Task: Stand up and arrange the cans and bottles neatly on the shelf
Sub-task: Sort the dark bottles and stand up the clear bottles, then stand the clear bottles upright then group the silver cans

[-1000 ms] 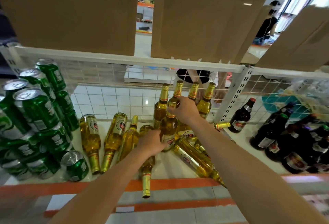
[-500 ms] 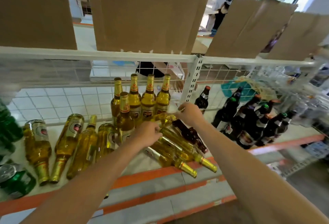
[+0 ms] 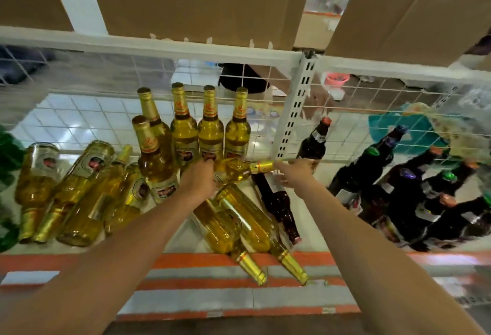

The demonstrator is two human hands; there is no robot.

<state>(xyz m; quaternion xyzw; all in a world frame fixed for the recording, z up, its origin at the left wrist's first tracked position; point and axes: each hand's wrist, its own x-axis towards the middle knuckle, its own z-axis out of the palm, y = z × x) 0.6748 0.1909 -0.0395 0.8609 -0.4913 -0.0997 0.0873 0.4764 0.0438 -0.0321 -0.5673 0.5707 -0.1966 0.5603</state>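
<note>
A person's left grip [image 3: 199, 181] clasps the body of a golden beer bottle [image 3: 235, 171], held sideways over fallen bottles [image 3: 239, 225] on the shelf [image 3: 199, 260]; the right grip [image 3: 293, 172] pinches its foil neck; five upright bottles [image 3: 211, 132] stand just behind; dark bottles [image 3: 398, 175] crowd the right bay.
</note>
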